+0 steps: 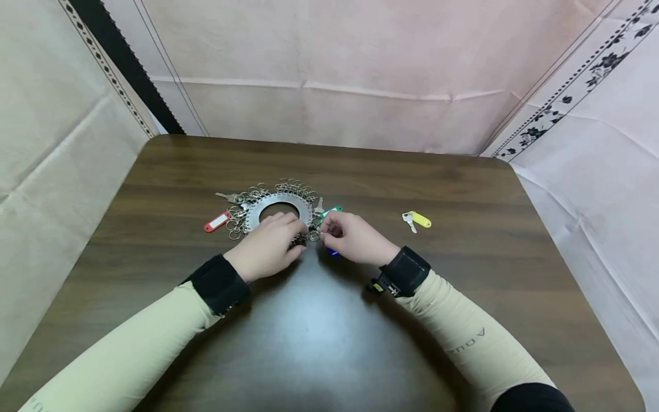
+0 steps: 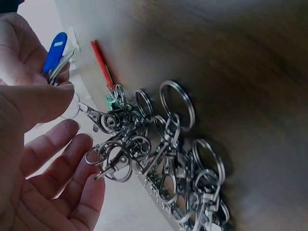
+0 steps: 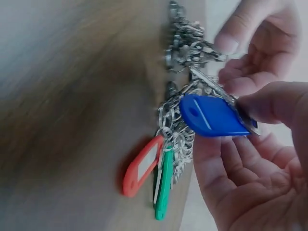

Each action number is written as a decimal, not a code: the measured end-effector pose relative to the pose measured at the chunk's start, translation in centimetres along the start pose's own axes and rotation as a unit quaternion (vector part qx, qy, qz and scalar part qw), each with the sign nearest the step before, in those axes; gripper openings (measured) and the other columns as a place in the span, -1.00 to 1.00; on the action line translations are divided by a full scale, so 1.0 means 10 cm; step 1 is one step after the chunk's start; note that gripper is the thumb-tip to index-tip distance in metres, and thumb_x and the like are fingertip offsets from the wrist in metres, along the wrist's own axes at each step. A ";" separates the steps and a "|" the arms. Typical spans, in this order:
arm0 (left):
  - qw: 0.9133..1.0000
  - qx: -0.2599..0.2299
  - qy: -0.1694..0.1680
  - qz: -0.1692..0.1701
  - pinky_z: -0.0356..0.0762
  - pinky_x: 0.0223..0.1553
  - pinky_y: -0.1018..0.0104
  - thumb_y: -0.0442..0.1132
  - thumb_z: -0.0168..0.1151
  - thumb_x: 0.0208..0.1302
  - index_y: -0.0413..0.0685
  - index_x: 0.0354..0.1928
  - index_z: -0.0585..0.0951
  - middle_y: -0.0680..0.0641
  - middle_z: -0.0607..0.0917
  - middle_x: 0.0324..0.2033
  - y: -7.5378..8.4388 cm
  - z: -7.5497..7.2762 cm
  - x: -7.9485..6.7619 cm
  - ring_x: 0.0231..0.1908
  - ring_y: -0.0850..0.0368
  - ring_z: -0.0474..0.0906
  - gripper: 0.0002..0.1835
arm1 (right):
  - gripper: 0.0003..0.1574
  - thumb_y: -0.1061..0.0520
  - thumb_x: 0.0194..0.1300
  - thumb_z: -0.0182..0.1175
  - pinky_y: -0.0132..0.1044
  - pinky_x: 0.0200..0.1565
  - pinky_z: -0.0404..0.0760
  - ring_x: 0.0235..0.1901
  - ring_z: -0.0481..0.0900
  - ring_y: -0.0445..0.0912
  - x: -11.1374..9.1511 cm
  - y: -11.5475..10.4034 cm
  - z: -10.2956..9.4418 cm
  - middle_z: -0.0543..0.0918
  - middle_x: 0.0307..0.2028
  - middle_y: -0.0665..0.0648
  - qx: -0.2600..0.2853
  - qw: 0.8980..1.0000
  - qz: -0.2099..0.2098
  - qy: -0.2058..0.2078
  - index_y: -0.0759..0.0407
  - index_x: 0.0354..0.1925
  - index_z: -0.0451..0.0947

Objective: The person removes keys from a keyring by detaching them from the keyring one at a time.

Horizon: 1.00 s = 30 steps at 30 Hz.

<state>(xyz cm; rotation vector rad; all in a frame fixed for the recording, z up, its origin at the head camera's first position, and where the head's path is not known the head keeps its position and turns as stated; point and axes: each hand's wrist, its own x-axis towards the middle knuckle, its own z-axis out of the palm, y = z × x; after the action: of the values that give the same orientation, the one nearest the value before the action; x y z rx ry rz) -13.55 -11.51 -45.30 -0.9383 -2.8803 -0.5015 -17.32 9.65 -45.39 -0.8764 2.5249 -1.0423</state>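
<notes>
A silver metal ring plate lies on the table, fringed with many small clasps and split rings. My left hand is over its near edge, thumb and fingers curled at one clasp with a split ring. Just to the right, my right hand pinches a blue key tag and its silver key between thumb and fingers. The blue tag lies close to the left fingertips. In the head view the right hand mostly hides it.
A red key tag and a key stick out left of the ring plate. A green key tag with a key is at its right side. Farther right lies a yellow key tag with its key.
</notes>
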 end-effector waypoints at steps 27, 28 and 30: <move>0.983 -0.175 0.030 -0.043 0.43 -0.20 0.17 -0.12 0.34 0.13 -0.02 -0.27 0.63 0.00 0.61 -0.33 -0.20 0.04 0.10 -0.25 0.08 0.42 -0.81 | -0.76 0.24 0.35 0.09 -0.26 -0.23 0.68 -0.35 0.62 0.03 0.11 0.06 0.18 0.62 -0.32 0.24 0.383 0.921 0.058 -0.024 0.37 -0.07 0.40; 0.983 -0.174 0.033 -0.043 0.43 -0.19 0.16 -0.14 0.33 0.14 -0.02 -0.27 0.63 0.00 0.61 -0.33 -0.22 0.04 0.10 -0.24 0.08 0.41 -0.84 | -0.76 0.25 0.34 0.08 -0.31 -0.23 0.67 -0.35 0.62 0.03 0.12 0.07 0.19 0.62 -0.31 0.27 0.395 0.916 0.061 -0.025 0.37 -0.07 0.40; 0.983 -0.176 0.037 -0.042 0.42 -0.19 0.17 -0.18 0.29 0.16 -0.01 -0.30 0.63 0.01 0.60 -0.34 -0.26 0.06 0.11 -0.24 0.08 0.40 -0.90 | -0.76 0.25 0.34 0.08 -0.33 -0.24 0.67 -0.36 0.62 0.03 0.14 0.10 0.20 0.59 -0.32 0.29 0.407 0.911 0.064 -0.032 0.37 -0.06 0.39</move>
<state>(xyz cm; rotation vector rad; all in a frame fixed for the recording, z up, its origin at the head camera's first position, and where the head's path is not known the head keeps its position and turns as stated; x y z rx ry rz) -15.91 -12.68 -46.43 -0.8156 -2.8241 -1.0556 -17.97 8.22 -47.49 -0.4684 1.7605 -1.7662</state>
